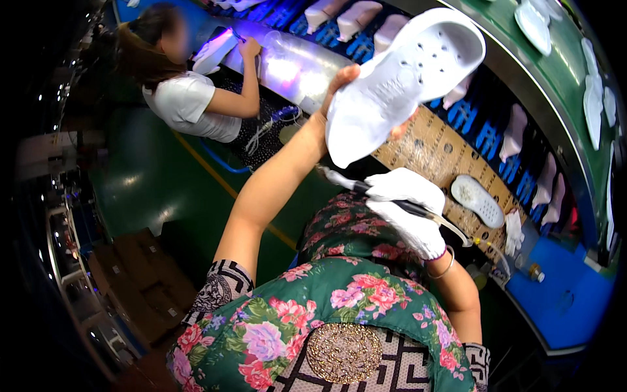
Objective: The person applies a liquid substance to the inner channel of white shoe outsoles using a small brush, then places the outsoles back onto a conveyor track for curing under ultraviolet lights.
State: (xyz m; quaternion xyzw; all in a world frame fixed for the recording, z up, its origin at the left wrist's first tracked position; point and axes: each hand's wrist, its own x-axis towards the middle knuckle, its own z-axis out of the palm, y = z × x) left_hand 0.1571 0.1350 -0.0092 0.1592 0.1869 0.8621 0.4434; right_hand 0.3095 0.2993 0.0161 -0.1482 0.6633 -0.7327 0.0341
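Observation:
My bare left hand (341, 80) holds up a white shoe sole (398, 81), its fingers wrapped round the edges. Small holes dot the sole's rounded far end, and the pointed end is toward me. My right hand (410, 206), in a white knitted glove, is closed round a black-handled brush (341, 181). The brush tip is just below the sole's near end and appears apart from it. From the handle's rear a pale tube curves toward the bench. Another white sole (478, 201) lies on the brown-covered bench (447, 144) to the right.
At the left a co-worker (196, 98) handles a white shoe (213, 52) under purple light. A green conveyor (499, 19) curves beyond racks of pale shoes (514, 130). A white glove (514, 232) and small bottle (531, 269) lie right. Cardboard boxes (140, 281) stand lower left.

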